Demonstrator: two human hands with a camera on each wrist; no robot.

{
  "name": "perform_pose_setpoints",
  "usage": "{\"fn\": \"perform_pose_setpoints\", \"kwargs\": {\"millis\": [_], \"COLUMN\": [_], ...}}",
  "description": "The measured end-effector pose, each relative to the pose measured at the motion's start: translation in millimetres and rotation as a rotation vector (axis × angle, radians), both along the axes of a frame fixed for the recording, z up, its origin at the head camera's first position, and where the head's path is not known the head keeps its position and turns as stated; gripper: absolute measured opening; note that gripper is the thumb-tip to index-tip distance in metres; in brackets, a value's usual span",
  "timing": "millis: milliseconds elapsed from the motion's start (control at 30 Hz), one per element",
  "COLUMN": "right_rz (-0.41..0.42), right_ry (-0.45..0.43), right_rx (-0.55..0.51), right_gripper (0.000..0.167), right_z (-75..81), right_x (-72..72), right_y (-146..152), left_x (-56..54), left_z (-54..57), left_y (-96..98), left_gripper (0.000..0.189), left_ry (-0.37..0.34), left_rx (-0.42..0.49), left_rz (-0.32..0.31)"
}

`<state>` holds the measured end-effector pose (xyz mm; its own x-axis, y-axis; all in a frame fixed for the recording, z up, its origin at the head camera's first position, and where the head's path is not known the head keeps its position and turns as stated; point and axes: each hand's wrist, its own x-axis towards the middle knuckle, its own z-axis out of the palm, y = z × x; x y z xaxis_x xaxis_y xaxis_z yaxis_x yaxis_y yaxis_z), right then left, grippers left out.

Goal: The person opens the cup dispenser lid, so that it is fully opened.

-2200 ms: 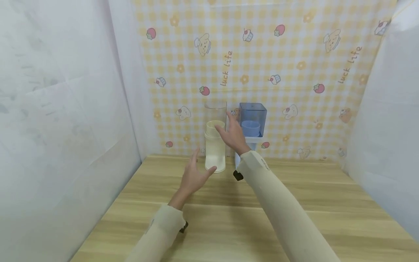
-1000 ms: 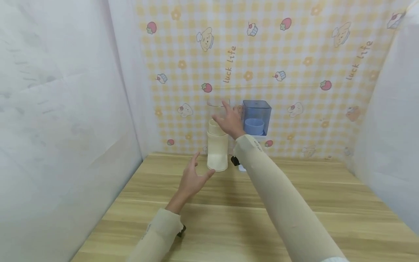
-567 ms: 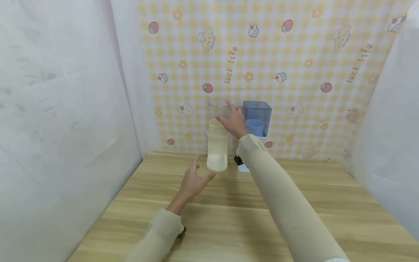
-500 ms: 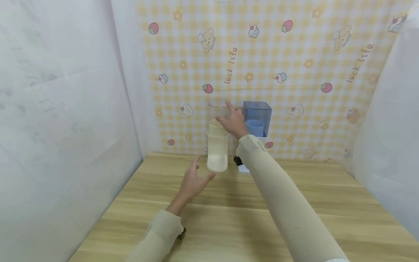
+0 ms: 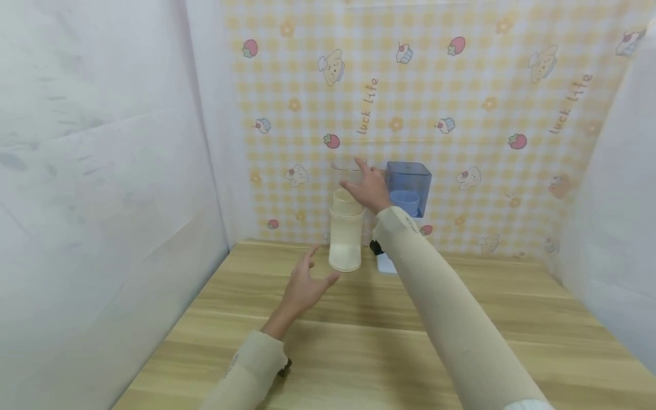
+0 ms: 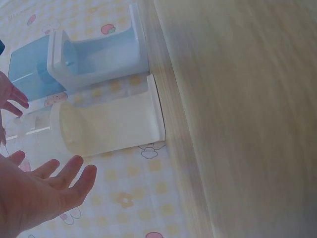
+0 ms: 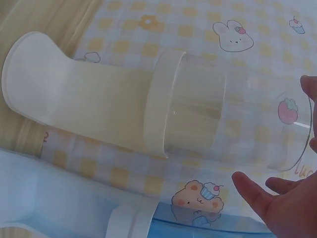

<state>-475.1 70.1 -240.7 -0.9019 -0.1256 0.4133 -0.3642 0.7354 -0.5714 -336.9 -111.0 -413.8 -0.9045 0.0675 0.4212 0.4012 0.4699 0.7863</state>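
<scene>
A cream dispenser [image 5: 345, 239] stands upright at the back of the table, with a clear round cover [image 7: 242, 114] on top and a cream cup-like piece [image 5: 345, 202] inside. My right hand [image 5: 370, 185] is raised beside this cover, thumb and fingers spread about its upper end; the right wrist view shows the thumb apart from it, and finger contact at the top is unclear. Low in front, to the left of the dispenser's foot, my left hand [image 5: 304, 285] hovers with fingers spread and nothing in it. A blue-and-white dispenser [image 6: 104, 54] stands close on the right, partly hidden by my right forearm.
The blue dispenser's square see-through cover [image 5: 410, 182] is just beyond my right hand. A yellow checked cloth [image 5: 476, 102] hangs close behind both dispensers. White sheets [image 5: 102, 171] bound the sides of the wood-grain table [image 5: 359, 353].
My right hand has risen slightly and moved in closer to the clear cover over the last two seconds. The left hand has barely moved. The head view has shifted a little; both dispensers stay standing.
</scene>
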Motion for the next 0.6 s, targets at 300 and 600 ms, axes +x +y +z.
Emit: {"fn": "perform_pose_setpoints", "kwargs": {"millis": [300, 600], "right_rz": [0.002, -0.111], "right_ry": [0.041, 0.165], "right_rx": [0.074, -0.032], "right_gripper": [0.071, 0.076], "right_z": [-8.0, -23.8], "right_x": [-8.0, -13.9], "right_y": [-11, -22], "left_x": [4.9, 7.7], "left_z": [4.3, -0.2], "left_y": [-7.2, -13.1], "left_gripper": [0.086, 0.086], "left_ry": [-0.002, 0.006], "left_rx": [0.003, 0.010], "left_rz": [0.023, -0.005]}}
